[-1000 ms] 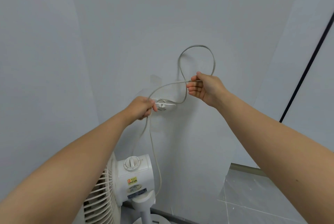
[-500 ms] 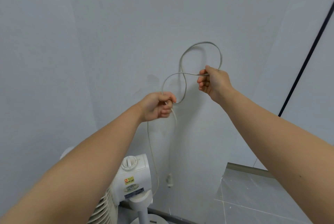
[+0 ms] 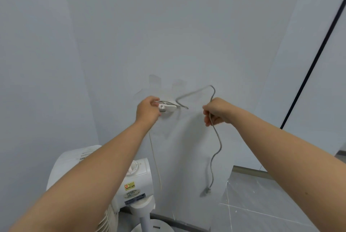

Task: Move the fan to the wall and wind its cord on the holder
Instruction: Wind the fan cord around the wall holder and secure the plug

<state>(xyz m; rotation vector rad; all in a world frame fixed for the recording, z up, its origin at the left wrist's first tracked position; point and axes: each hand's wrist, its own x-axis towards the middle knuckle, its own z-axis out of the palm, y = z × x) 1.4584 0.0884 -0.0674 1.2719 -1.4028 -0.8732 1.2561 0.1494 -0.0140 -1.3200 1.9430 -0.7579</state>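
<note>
The white pedestal fan [image 3: 137, 185] stands against the wall, low and left, partly hidden behind my left forearm. A small white cord holder [image 3: 168, 107] is fixed to the wall above it. My left hand [image 3: 148, 111] pinches the grey cord [image 3: 194, 94] against the holder's left side. From the holder the cord arcs up and right into my right hand [image 3: 217, 111], which is closed around it. Below that hand the cord hangs loose and ends in the plug [image 3: 205, 192] near the floor. Another strand drops from my left hand toward the fan.
Pale walls meet in a corner to the left. A thin black vertical strip [image 3: 310, 70] runs down the right wall. Grey floor tiles [image 3: 262, 209] and a skirting board show at lower right. Faint tape marks [image 3: 155, 82] sit on the wall above the holder.
The large cord loop above my hands is gone. My left hand went back to the holder with the cord; my right hand dropped and moved right, and the plug end now dangles below it.
</note>
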